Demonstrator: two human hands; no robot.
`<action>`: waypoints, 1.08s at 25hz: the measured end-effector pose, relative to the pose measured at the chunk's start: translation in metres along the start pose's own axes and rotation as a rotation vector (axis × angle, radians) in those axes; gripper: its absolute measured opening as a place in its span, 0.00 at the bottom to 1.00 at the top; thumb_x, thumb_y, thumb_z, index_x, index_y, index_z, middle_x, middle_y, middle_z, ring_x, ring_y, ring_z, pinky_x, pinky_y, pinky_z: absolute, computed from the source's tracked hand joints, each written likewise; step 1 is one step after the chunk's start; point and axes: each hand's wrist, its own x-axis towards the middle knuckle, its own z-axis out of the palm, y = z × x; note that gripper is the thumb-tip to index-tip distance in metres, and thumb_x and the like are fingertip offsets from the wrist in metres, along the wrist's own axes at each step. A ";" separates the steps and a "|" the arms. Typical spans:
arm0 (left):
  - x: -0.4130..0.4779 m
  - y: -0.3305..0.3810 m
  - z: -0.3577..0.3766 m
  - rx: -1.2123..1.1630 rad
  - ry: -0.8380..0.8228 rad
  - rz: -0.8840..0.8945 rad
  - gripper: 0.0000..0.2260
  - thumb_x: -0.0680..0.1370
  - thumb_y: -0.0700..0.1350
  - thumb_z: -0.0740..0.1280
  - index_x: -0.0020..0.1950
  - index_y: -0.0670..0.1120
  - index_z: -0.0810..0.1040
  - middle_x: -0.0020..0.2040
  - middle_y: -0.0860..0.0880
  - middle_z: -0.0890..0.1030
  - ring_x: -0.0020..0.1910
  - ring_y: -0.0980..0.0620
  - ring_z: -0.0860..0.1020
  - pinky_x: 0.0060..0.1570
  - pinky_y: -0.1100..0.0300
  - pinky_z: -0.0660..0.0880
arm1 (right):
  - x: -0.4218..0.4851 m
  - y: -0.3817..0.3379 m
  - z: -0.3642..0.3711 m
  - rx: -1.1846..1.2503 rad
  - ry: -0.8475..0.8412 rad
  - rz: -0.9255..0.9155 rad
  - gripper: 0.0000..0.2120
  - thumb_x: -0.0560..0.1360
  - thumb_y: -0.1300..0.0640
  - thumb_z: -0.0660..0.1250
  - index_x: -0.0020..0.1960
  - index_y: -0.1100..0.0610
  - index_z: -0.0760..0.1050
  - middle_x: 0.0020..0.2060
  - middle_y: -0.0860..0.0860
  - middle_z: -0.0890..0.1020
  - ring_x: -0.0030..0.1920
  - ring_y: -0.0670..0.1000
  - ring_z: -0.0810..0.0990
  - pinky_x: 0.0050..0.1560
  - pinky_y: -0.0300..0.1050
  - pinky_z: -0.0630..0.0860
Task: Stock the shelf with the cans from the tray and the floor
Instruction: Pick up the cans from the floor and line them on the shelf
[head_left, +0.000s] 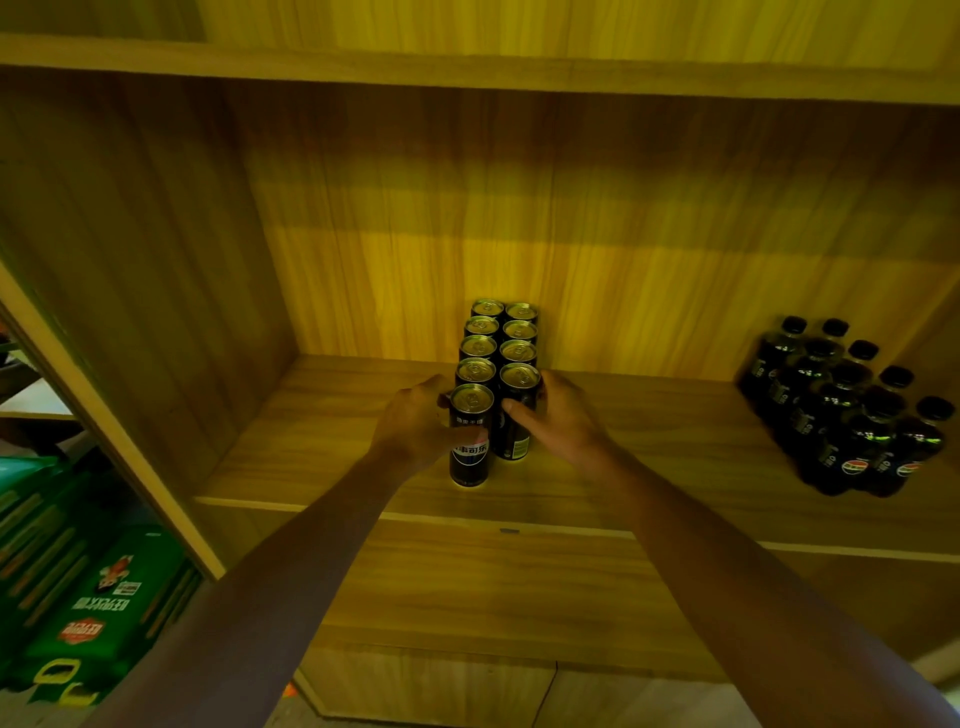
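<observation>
Two rows of black cola cans (498, 338) stand upright on the wooden shelf (322, 447), running from the back panel toward the front. My left hand (415, 428) is wrapped around the front can of the left row (470, 441), which stands on the shelf board. My right hand (558, 415) grips the front can of the right row (517, 410) from its right side, thumb across the label. Both front cans touch the cans behind them. No tray or floor cans are in sight.
A cluster of dark cola bottles (852, 410) stands at the right end of the same shelf. Green drink cartons (88, 597) are stacked on the floor left of the shelf's side panel (104, 415). An upper shelf board (467, 67) runs overhead.
</observation>
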 end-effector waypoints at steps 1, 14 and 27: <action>-0.004 0.000 -0.005 0.085 -0.012 0.002 0.32 0.64 0.62 0.78 0.63 0.50 0.76 0.57 0.50 0.82 0.53 0.50 0.80 0.47 0.55 0.77 | -0.004 0.000 -0.003 -0.044 -0.004 0.003 0.31 0.78 0.45 0.69 0.75 0.57 0.66 0.69 0.56 0.76 0.68 0.55 0.75 0.62 0.45 0.72; -0.128 -0.036 -0.028 0.767 -0.268 0.420 0.34 0.75 0.67 0.63 0.76 0.51 0.65 0.72 0.46 0.72 0.70 0.43 0.70 0.65 0.48 0.69 | -0.158 -0.042 0.005 -0.794 -0.147 0.041 0.36 0.77 0.33 0.59 0.79 0.51 0.57 0.76 0.55 0.63 0.73 0.60 0.67 0.67 0.57 0.70; -0.188 0.050 0.094 0.641 -0.453 0.608 0.32 0.76 0.65 0.64 0.75 0.50 0.67 0.73 0.46 0.71 0.71 0.44 0.70 0.65 0.51 0.69 | -0.322 0.033 -0.036 -0.755 -0.079 0.222 0.36 0.75 0.33 0.61 0.76 0.52 0.61 0.75 0.56 0.67 0.72 0.61 0.69 0.64 0.58 0.73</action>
